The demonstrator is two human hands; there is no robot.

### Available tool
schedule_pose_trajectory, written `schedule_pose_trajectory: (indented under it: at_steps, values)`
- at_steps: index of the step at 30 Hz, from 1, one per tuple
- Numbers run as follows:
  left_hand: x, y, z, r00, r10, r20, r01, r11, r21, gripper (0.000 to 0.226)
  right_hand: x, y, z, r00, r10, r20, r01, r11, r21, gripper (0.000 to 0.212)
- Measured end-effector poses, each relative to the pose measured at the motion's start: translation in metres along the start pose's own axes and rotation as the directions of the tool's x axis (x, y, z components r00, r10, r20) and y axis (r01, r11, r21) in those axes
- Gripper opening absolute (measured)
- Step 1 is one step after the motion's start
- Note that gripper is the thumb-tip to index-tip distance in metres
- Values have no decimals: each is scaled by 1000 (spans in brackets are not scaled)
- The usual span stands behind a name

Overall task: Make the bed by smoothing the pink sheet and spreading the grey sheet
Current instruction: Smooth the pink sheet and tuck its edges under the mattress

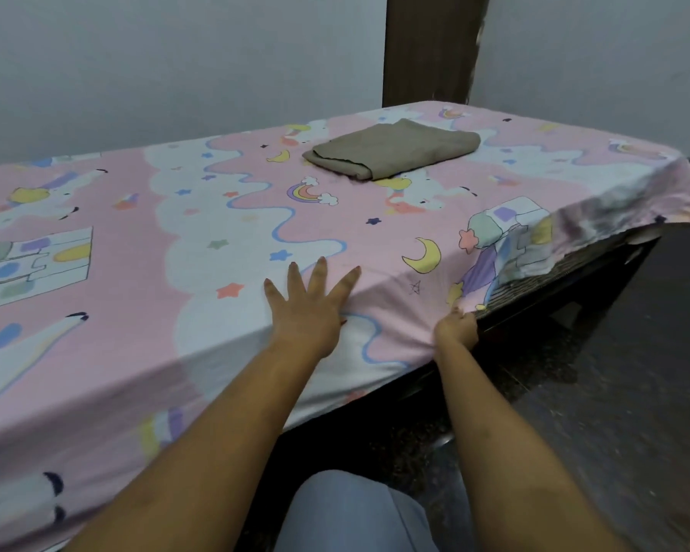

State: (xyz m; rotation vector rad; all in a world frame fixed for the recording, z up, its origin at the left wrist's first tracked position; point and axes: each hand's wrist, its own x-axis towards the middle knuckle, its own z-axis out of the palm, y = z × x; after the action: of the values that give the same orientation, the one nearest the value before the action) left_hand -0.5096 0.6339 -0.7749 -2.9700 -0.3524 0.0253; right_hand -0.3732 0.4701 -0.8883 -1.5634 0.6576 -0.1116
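pink sheet (pixel 224 217): spread over bed | grey sheet (pixel 393 148): folded, lying on it

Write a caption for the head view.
Left hand presses pink sheet, right hand grips its edge; grey sheet lies folded.

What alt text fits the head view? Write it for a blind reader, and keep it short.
A person's left hand presses flat, fingers spread, on the pink sheet near its front edge, while the right hand grips the sheet's hanging side. A folded grey sheet lies farther back on the pink sheet, not yet spread.
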Motion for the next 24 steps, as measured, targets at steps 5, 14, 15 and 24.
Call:
schedule_pose_trajectory:
  at_steps: [5,14,15,24]
  values:
    - [1,3,5,999,-31,-11,32,997,64,71,29,-17,-2,977,211,35,-211,922,326,55]
    - [1,5,7,999,-37,-12,37,997,60,71,59,-45,-16,985,-66,-162,82,992,99,30]
    - [0,4,7,999,-32,-16,33,998,58,71,58,-36,-20,980,-98,-174,104,994,23,29]
    - [1,2,7,1000,-27,-12,27,999,31,71,54,-33,-24,981,177,-78,-156,962,222,52]
